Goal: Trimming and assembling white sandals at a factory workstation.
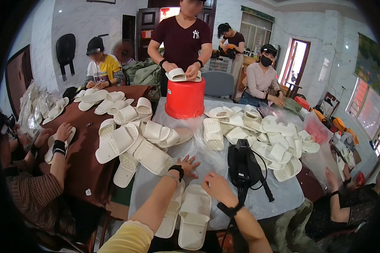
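Observation:
A pair of cream-white slippers lies before me at the near table edge: the right slipper (195, 217) shows whole, while the left slipper (168, 221) is partly behind my left forearm. Just beyond them my left hand (187, 167) is open, fingers spread low over the light plastic sheet. My right hand (219, 187) hovers past the right slipper's toe end with its fingers curled in; whatever they hold, if anything, is hidden. Thin clear plastic (197, 139) lies crumpled beyond my left hand, near a slipper pile (133, 141).
A black device with straps (242, 166) lies right of my hands, beside another slipper heap (274, 139). Across the table a standing person works on slippers atop an upturned red bucket (185, 99). Other people sit at both sides. A brown-covered table (86, 147) adjoins at left.

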The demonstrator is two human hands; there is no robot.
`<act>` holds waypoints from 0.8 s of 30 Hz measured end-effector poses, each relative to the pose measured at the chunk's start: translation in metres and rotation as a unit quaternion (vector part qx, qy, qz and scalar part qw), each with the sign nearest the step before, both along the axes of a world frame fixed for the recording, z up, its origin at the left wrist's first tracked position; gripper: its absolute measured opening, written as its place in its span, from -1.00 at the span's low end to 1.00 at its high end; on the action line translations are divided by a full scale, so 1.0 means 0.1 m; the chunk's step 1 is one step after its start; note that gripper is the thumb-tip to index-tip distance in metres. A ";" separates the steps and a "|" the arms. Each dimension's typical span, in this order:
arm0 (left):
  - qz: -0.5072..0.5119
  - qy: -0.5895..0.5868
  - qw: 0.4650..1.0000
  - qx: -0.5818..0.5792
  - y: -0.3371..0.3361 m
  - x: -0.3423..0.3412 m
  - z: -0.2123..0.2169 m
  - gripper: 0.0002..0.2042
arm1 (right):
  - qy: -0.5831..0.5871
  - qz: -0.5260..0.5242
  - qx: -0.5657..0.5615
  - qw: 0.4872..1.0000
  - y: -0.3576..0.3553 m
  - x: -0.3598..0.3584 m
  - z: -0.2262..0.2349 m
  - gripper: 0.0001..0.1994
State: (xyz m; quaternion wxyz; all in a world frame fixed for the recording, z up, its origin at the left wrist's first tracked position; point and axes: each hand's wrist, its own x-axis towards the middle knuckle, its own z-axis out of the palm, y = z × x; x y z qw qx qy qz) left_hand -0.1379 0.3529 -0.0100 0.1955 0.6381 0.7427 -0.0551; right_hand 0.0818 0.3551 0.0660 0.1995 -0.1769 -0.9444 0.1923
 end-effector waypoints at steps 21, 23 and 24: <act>-0.022 0.054 0.997 0.047 0.06 -0.04 0.14 -0.35 | 0.271 0.278 -0.502 0.773 -1.41 1.97 0.39 -0.78; -0.061 0.039 0.987 0.142 0.02 -0.13 0.22 -0.53 | 0.315 0.289 -0.481 0.765 -1.42 1.92 0.39 -0.76; -0.092 0.014 0.962 0.258 -0.03 -0.09 0.33 -0.69 | 0.315 0.286 -0.483 0.765 -1.41 1.90 0.39 -0.76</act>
